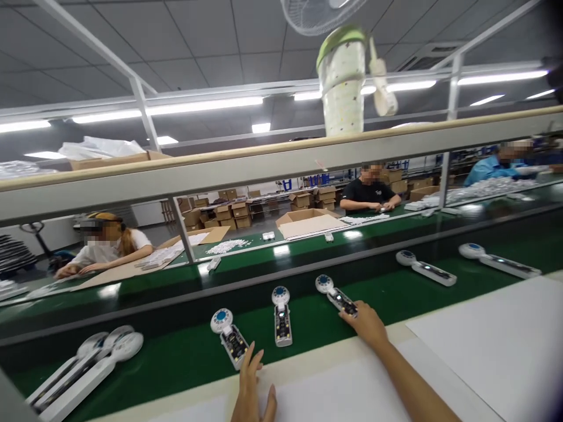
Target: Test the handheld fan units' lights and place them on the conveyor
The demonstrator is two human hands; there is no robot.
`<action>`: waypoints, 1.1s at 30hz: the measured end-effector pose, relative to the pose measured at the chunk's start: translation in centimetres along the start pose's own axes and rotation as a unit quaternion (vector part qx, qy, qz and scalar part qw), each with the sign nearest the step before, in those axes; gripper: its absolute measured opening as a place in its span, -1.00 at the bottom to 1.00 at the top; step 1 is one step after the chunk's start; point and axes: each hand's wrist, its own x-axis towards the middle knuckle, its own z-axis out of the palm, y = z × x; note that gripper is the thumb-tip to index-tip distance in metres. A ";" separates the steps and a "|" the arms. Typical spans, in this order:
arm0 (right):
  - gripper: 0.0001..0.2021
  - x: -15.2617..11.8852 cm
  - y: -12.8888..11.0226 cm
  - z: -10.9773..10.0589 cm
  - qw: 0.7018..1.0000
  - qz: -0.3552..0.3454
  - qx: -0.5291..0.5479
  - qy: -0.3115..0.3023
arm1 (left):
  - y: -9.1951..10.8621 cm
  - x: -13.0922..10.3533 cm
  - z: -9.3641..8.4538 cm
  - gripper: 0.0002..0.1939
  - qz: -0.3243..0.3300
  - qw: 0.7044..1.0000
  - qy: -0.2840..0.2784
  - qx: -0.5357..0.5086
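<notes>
Several white handheld devices with round heads, blue centres and exposed circuit boards lie on the green surface. My right hand [368,327] has its thumb and fingers closed about the lower end of one device [336,295], whose board shows a small light. Low in the middle, my left hand [251,387] is open with fingers apart; its fingertips are at the lower end of another device [231,340]. I cannot tell how firmly they touch it. Between the two hands lies a third device [282,316], its board facing up.
Two more devices [426,268] [499,261] lie to the right. At the left several white device bodies [88,375] are grouped together. White sheets [492,340] cover the near edge. A shelf beam [246,170] carries a lidded cup [343,88]. Co-workers [372,190] sit across the line.
</notes>
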 end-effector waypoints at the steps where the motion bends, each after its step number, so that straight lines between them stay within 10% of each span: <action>1: -0.68 -0.1 -0.2 0.0 1.000 0.001 0.016 -0.011 | 0.1 0.5 0.1 -0.54 -0.005 1.000 -0.008 0.009; 7: -0.59 -1.3 -1.0 -0.3 0.977 0.046 0.205 -0.038 | 1.2 6.3 0.3 -0.37 -0.127 0.988 -0.086 0.032; 17: -0.63 -7.4 -4.2 0.7 0.829 0.067 0.502 -0.240 | 0.1 14.6 1.9 -0.71 -0.315 0.942 -0.114 0.013; 24: -0.49 -9.7 -4.4 2.1 0.840 0.070 0.503 -0.194 | 2.9 9.5 -1.2 -0.67 -0.312 0.910 -0.161 -0.220; 33: -0.28 -14.2 -7.9 4.0 0.826 0.126 0.455 -0.307 | 3.1 2.1 -2.4 -0.54 -0.283 0.882 -0.154 -0.345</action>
